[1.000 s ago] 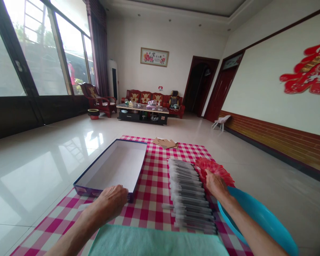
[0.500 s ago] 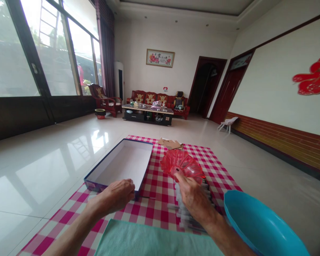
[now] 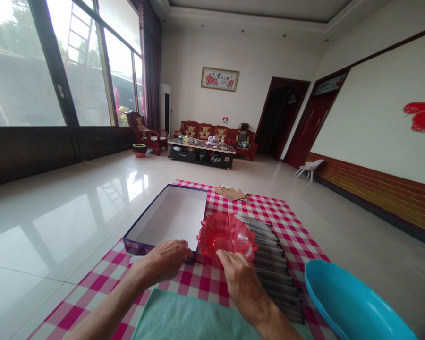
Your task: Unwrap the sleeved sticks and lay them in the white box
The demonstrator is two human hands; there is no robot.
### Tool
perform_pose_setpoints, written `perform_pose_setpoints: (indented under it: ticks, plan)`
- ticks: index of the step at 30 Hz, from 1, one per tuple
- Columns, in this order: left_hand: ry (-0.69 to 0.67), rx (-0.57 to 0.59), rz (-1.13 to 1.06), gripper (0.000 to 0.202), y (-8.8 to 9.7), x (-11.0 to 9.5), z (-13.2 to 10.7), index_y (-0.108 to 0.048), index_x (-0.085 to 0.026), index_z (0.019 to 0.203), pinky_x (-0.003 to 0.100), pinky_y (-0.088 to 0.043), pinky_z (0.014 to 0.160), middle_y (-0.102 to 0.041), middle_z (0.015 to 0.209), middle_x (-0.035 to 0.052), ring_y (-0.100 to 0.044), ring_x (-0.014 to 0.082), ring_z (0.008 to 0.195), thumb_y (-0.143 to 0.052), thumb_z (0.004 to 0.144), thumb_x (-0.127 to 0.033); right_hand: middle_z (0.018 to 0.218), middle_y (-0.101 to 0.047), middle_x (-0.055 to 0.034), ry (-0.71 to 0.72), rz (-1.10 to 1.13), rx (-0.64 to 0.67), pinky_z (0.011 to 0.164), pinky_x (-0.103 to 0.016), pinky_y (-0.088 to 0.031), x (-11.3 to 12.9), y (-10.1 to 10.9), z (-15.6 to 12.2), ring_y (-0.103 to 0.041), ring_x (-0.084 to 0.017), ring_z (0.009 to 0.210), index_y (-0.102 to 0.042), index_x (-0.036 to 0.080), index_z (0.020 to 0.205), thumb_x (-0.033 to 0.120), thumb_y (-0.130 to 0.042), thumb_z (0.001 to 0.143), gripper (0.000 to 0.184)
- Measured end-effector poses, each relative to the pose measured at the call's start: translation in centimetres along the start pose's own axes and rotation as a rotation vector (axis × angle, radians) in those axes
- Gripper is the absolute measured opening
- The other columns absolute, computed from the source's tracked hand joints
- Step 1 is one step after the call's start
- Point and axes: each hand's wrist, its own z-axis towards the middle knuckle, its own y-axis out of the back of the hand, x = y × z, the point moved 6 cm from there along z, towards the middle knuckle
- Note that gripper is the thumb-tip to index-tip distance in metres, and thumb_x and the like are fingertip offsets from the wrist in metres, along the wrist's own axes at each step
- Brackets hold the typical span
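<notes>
I am holding one red, translucent, petal-edged plastic bowl [image 3: 230, 231], its hollow facing up toward me. My right hand [image 3: 242, 278] is gripping it at the near side, thumb and fingers pinching the rim. The bowl is hanging between the box and the pens, covering part of the row from my view; I cannot tell whether its underside is touching anything.

My left hand [image 3: 170, 259] is hovering around the near right corner of one shallow, rectangular, white-lined box with a dark blue rim [image 3: 173, 217]. Those fingers are curling inward, and I cannot tell whether they are pinching anything.

To the right, one long row of slim clear-and-black pens [image 3: 274, 264] is lying side by side, too tightly packed to count. One bright blue, oval plastic basin [image 3: 354, 297] is sitting near the row's right side. One pale green fabric cloth [image 3: 187, 311] is lying closest to me, and a few overlapping flat brown cardboard pieces [image 3: 233, 193] are resting at the far edge. One pink-and-white checked tablecloth [image 3: 74, 307] is spreading beneath these.

Farther off, one low black table [image 3: 184, 155] is standing before one reddish wooden sofa carrying three tan bear-patterned cushions [image 3: 205, 131].
</notes>
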Motion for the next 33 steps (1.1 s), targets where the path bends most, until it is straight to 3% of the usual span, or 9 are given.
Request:
perform_pose_setpoints:
  ticks: [7,13,16,23,28,31,33]
  plan:
    - [0.012,0.006,0.076,0.029,-1.0,0.8,0.5,-0.068,-0.023,0.084,0.025,-0.044,0.059,-0.066,0.080,0.0059,-0.063,0.0193,0.072,-0.040,0.084,-0.015,0.091,-0.068,-0.0072,-0.033,0.022,-0.007,0.077,-0.033,-0.044,1.7,-2.4,-0.4,-0.062,-0.023,0.082,-0.057,0.019,0.099,-0.004,-0.037,0.077,0.039]
    - [0.138,0.068,0.038,0.022,0.3,3.7,-0.6,-0.070,-0.023,0.077,0.022,-0.042,0.061,-0.067,0.075,0.0039,-0.063,0.0167,0.072,-0.048,0.080,-0.021,0.093,-0.068,-0.0047,-0.050,0.074,-0.009,0.080,-0.031,-0.041,3.6,-3.4,0.0,-0.061,-0.022,0.081,-0.057,0.021,0.101,-0.002,-0.038,0.078,0.037]
    - [0.162,0.063,-0.010,0.023,1.1,4.3,-1.2,-0.070,-0.023,0.077,0.021,-0.041,0.061,-0.067,0.076,0.0033,-0.062,0.0158,0.070,-0.047,0.080,-0.022,0.091,-0.068,-0.0049,-0.066,0.101,-0.004,0.078,-0.030,-0.040,3.4,-3.4,0.0,-0.060,-0.021,0.081,-0.057,0.019,0.101,-0.004,-0.038,0.077,0.038]
    - [0.070,0.064,-0.160,0.022,1.2,4.4,-2.4,-0.070,-0.024,0.076,0.023,-0.041,0.067,-0.068,0.078,0.0005,-0.062,0.0154,0.072,-0.049,0.075,-0.017,0.091,-0.067,-0.0051,-0.056,0.163,0.040,0.080,-0.031,-0.036,2.1,-3.5,-1.5,-0.060,-0.021,0.083,-0.058,0.018,0.099,-0.004,-0.037,0.078,0.037]
    - [0.032,0.042,-0.362,0.022,1.6,5.5,-4.6,-0.070,-0.022,0.080,0.020,-0.041,0.067,-0.068,0.092,0.0001,-0.060,0.0137,0.076,-0.049,0.075,-0.017,0.089,-0.067,-0.0026,-0.038,0.196,0.059,0.084,-0.032,-0.034,2.9,-4.0,-2.9,-0.060,-0.021,0.083,-0.057,0.021,0.094,-0.002,-0.037,0.080,0.034]
    - [0.065,0.024,-0.455,0.023,1.9,5.9,-5.7,-0.070,-0.021,0.083,0.019,-0.042,0.065,-0.063,0.109,0.0011,-0.060,0.0130,0.078,-0.048,0.077,-0.019,0.091,-0.067,-0.0023,-0.032,0.197,0.051,0.084,-0.033,-0.033,3.2,-4.0,-3.4,-0.059,-0.022,0.083,-0.057,0.023,0.093,0.001,-0.039,0.080,0.032]
    - [0.085,0.008,-0.462,0.024,1.8,5.9,-6.0,-0.070,-0.021,0.084,0.019,-0.042,0.064,-0.063,0.109,0.0016,-0.060,0.0128,0.078,-0.046,0.078,-0.019,0.093,-0.067,-0.0022,-0.017,0.193,0.045,0.085,-0.033,-0.033,3.2,-3.9,-3.6,-0.059,-0.022,0.083,-0.056,0.024,0.095,0.002,-0.041,0.078,0.032]
